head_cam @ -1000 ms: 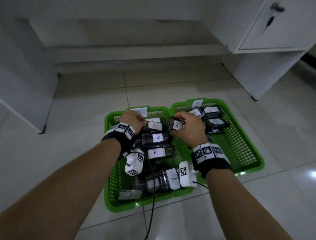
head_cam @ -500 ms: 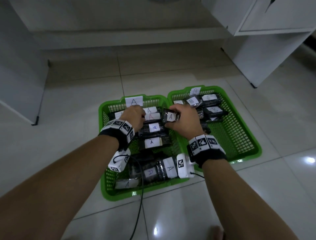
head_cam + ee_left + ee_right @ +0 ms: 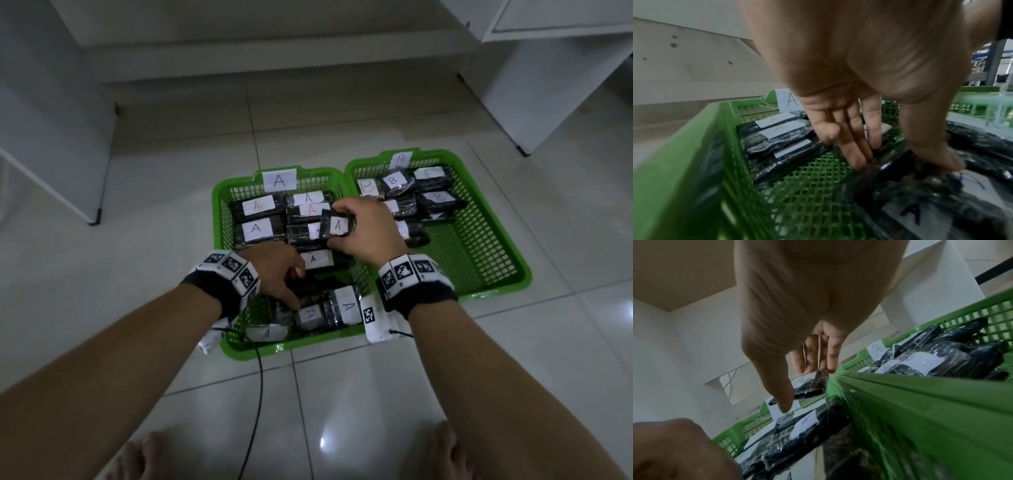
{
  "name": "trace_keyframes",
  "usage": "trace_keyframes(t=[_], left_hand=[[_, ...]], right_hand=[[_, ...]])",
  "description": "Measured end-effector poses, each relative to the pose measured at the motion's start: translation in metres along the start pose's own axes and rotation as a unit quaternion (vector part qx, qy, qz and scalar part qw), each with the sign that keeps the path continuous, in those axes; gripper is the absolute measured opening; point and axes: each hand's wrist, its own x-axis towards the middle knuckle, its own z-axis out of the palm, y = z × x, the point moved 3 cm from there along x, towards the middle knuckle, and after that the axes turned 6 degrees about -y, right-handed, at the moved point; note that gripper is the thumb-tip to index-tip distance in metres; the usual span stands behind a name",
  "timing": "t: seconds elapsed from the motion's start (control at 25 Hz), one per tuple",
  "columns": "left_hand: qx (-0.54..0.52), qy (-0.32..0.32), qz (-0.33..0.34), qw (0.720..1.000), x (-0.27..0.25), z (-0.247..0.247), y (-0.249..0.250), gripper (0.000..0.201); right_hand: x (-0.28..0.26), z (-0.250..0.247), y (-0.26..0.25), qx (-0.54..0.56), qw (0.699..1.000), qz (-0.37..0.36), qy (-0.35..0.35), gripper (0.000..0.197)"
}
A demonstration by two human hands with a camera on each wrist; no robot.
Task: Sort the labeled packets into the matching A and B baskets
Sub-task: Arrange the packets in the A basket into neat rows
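Observation:
Two green baskets sit side by side on the tiled floor. Basket A (image 3: 218, 219), on the left, carries an A sign (image 3: 279, 180) and several black packets with A labels. Basket B (image 3: 496, 289), on the right, carries a B sign (image 3: 400, 159) and several B packets at its far end. My right hand (image 3: 342, 224) (image 3: 803, 389) pinches a black packet labeled A (image 3: 337, 226) (image 3: 813, 389) between thumb and fingers, above the middle of basket A. My left hand (image 3: 296, 287) (image 3: 900, 164) reaches down into the near half of basket A. Its straight fingers and thumb touch dark packets there.
A white cabinet leg (image 3: 94, 219) stands at the left and another cabinet (image 3: 534, 102) at the right, with a low step behind the baskets. A black cable (image 3: 257, 394) runs over the floor from basket A toward me. My bare feet (image 3: 137, 459) show at the bottom edge.
My right hand has carried the A packet leftward from the baskets' shared edge to over basket A. My left hand has drawn back from the far packets to the near ones.

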Motion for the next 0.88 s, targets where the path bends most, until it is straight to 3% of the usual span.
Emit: trace_keyframes(t=[0.16, 0.28, 0.48, 0.64, 0.76, 0.88], left_hand=[[-0.023, 0.017, 0.013, 1.000, -0.003, -0.002, 0.003, 0.039], [-0.016, 0.041, 0.015, 0.999, -0.006, 0.002, 0.000, 0.023], [0.011, 0.041, 0.023, 0.999, -0.007, 0.006, 0.003, 0.030], [0.013, 0.088, 0.005, 0.996, -0.009, -0.003, -0.003, 0.031], [-0.100, 0.167, -0.017, 0.981, -0.018, -0.013, -0.020, 0.028], [-0.289, 0.262, -0.067, 0.918, -0.024, -0.024, -0.048, 0.021]], right_hand=[[0.006, -0.008, -0.003, -0.003, 1.000, 0.013, 0.011, 0.046], [0.017, -0.010, -0.002, -0.021, 1.000, 0.016, 0.015, 0.050], [0.049, -0.002, -0.013, -0.112, 0.993, 0.002, -0.033, 0.050], [0.082, 0.012, -0.018, -0.187, 0.981, 0.010, -0.044, 0.047], [0.093, 0.025, -0.016, -0.211, 0.975, 0.025, -0.069, 0.040], [0.092, 0.025, -0.012, -0.206, 0.975, 0.019, -0.087, 0.033]])
